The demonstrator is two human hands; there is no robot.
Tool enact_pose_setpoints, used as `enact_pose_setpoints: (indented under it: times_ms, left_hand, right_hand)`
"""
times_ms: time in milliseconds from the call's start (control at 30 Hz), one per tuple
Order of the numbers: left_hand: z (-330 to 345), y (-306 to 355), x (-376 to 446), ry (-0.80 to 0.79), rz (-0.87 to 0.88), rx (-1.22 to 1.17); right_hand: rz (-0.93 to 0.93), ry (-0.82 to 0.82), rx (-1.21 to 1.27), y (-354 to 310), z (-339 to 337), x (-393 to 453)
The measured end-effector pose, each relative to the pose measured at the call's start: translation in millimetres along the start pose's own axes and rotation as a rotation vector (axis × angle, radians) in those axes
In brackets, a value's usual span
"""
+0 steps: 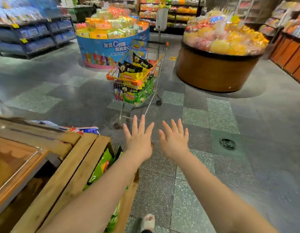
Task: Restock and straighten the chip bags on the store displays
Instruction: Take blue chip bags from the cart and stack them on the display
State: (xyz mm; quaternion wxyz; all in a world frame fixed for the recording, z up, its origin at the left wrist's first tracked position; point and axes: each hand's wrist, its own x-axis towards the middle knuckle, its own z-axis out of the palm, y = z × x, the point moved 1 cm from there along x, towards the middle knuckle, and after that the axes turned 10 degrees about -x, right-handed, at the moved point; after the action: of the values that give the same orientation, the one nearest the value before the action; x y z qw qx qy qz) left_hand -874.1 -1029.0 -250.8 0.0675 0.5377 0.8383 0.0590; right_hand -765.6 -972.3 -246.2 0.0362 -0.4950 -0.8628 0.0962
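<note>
- In the aisle ahead, a cart [137, 78] piled with chip bags [135, 68] stands apart from both hands, likely parked as restock supply.
- The left hand [139, 140] and right hand [175, 142] reach toward it, fingers straight and spread, holding nothing (probably going for more bags).
- A green bag [102, 165] already sits in the wooden display [75, 165] beside the left arm.

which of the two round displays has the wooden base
The round display on the right, piled with yellow and pink bags. The left one has a blue printed base instead.
</note>
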Motion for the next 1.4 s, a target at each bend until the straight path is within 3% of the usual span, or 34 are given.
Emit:
enact_pose_setpoints:
  times_ms: [200,500,1067,1400]
  left_hand:
    - [8,43,115,-0.032,0.058,-0.016]
    - [-48,88,334,0.087,0.094,0.015]
    - [-35,220,684,-0.021,0.053,0.035]
    - [-39,190,868,0.021,-0.101,0.021]
  right_hand:
    - [0.069,-0.036,-0.012,56,-4,105]
    - [0.033,0.037,-0.039,101,-62,312]
    - [-0.046,0.013,-0.120,260,-104,666]
    - [-0.224,-0.030,-0.108,254,-98,863]
